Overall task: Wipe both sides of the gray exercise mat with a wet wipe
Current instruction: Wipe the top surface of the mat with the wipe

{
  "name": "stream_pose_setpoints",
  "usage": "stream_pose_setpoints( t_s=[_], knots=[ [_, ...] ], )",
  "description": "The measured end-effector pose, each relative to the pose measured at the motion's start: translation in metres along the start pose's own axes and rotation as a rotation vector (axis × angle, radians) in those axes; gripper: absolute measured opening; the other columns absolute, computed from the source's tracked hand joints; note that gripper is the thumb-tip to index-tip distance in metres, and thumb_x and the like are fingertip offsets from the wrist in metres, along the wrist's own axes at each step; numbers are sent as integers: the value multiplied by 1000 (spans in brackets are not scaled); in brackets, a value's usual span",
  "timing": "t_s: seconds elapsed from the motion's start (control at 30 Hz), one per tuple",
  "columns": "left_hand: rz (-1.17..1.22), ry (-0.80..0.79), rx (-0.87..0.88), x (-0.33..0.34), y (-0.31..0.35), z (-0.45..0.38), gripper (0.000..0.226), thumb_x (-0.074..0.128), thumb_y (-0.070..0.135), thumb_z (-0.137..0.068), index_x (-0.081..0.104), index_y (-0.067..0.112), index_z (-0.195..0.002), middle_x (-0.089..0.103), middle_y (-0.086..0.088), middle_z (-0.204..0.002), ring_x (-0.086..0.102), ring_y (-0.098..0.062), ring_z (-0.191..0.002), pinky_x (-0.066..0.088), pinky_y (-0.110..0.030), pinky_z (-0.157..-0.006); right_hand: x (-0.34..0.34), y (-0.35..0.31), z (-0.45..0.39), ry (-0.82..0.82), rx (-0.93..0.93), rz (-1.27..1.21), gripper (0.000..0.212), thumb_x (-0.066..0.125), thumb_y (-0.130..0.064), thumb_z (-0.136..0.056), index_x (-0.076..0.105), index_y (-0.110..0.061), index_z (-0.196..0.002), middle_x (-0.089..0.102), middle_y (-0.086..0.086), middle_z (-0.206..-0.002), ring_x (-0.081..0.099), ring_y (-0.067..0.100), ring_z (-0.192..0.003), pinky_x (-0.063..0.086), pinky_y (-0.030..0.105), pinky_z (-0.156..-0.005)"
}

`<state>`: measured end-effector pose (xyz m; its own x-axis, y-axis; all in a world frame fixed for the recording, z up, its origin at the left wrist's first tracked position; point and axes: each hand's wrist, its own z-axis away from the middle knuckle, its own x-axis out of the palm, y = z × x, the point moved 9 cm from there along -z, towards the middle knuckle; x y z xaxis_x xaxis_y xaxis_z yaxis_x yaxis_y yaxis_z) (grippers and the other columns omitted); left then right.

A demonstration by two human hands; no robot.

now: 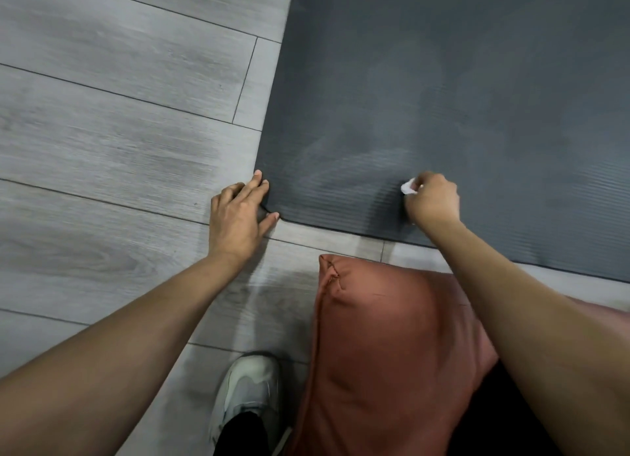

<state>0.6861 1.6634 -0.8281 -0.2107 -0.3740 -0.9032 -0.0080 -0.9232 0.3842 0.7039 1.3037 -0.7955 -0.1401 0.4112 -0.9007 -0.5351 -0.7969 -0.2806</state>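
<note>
The gray exercise mat (443,97) lies flat on the floor and fills the upper right of the view, with faint damp streaks near its front edge. My left hand (238,217) rests at the mat's near left corner, fingertips and thumb touching the corner's edges. My right hand (431,198) is on the mat near the front edge, fingers curled round a small white wet wipe (407,186) that sticks out at the knuckles and meets the ribbed surface.
Gray wood-plank floor (119,114) spreads to the left and in front of the mat. A rust-colored cushion (385,353) lies under my knee just before the mat's front edge. My white shoe (249,394) stands to its left.
</note>
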Motion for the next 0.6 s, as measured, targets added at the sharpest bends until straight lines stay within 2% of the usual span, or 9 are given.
stream_pose_setpoints(
  t_s=[0.1,0.2,0.3,0.37,0.47,0.53,0.6],
  knots=[
    [12,-20,0,0,1,-1,64,69,44,-92,50,23,-150,34,10,-163,40,-28,-137,28,-39,-111,37,-66,20,-46,-127,-26,21,55,-28,-88,66,-10,-91,69,19,-94,64,39,-89,53,36,-79],
    [20,-46,12,-2,-3,-1,65,69,45,-93,48,26,-151,31,11,-165,39,-29,-136,28,-38,-111,84,-155,60,-199,-430,62,18,53,-24,-89,64,-11,-96,68,17,-101,62,38,-96,47,34,-77],
    [-11,-57,10,-2,-8,0,65,66,48,-94,45,33,-153,27,10,-167,36,-30,-136,28,-38,-109,101,-192,83,-330,-687,155,20,55,-14,-87,62,-14,-106,62,13,-110,58,34,-102,42,34,-79],
    [-18,-66,23,-2,-10,0,65,64,49,-95,43,34,-154,27,9,-167,35,-30,-136,27,-37,-109,92,-186,94,-370,-869,162,18,53,-18,-88,63,-13,-102,60,11,-103,58,33,-95,42,35,-75],
    [-20,-65,29,-4,-10,-1,64,64,50,-95,44,34,-153,29,8,-166,36,-30,-135,27,-37,-109,74,-144,104,-405,-1091,217,35,42,-37,-87,65,-10,-88,58,9,-88,59,31,-79,42,34,-63],
    [-17,-64,27,-4,-10,-2,64,64,52,-94,45,35,-152,31,8,-165,36,-29,-134,27,-37,-109,56,-100,86,-396,-1087,305,24,49,-34,-88,63,-14,-88,56,6,-87,58,30,-79,41,33,-62],
    [16,-52,27,-4,-11,-3,61,65,53,-94,48,35,-150,35,9,-163,38,-28,-131,28,-36,-107,36,-57,64,-377,-1031,349,7,65,-22,-86,63,-17,-91,55,3,-89,58,28,-80,43,33,-64]
  ],
)
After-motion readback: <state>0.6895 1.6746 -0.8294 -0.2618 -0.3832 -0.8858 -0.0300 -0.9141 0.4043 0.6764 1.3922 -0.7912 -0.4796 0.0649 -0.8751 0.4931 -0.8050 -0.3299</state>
